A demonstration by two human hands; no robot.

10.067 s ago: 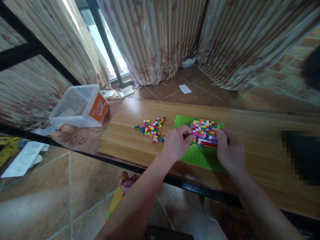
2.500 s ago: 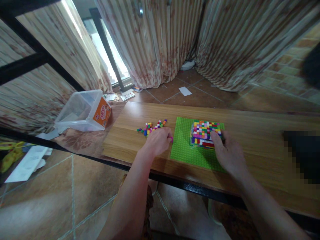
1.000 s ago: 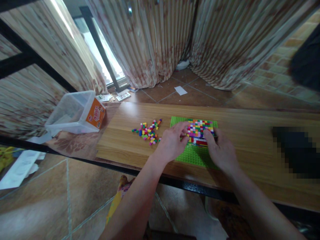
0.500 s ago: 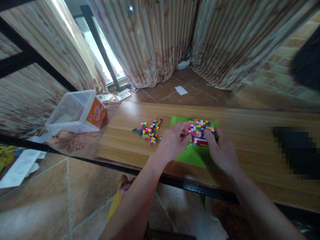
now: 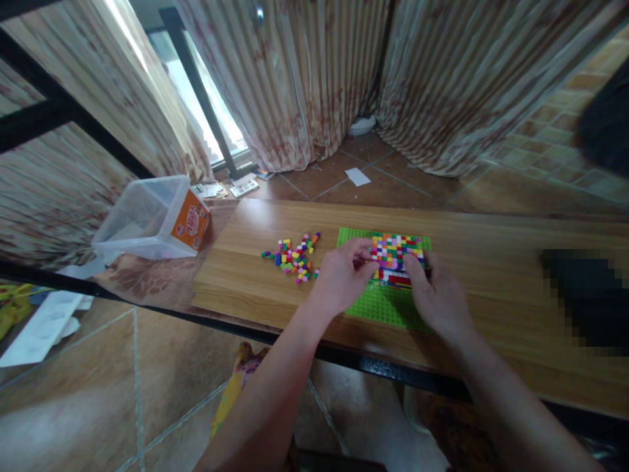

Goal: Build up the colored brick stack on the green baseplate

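A block of many-coloured toy building bricks (image 5: pixel 393 248) stands on a green studded baseplate (image 5: pixel 388 308) upon the table. At the block's left edge, my left hand (image 5: pixel 341 272) is closed, with thumb and fingertips against the bricks. Whether a loose brick sits between those fingertips is too small to tell. My right hand (image 5: pixel 439 288) grips the right end, its thumb on the front side and its other fingers partly hidden behind. Red and white bricks show low on the block's front, between the two hands.
Loose small bricks (image 5: pixel 293 259) lie spread on the wooden table (image 5: pixel 230 275), left of the baseplate. Beyond the table's left end is a clear plastic bin (image 5: pixel 142 216) with an orange label. A dark pixelated patch (image 5: pixel 587 295) covers part of the table's right side.
The whole view has shifted very slightly. Both hands keep nearly the same place and grip on the brick block.
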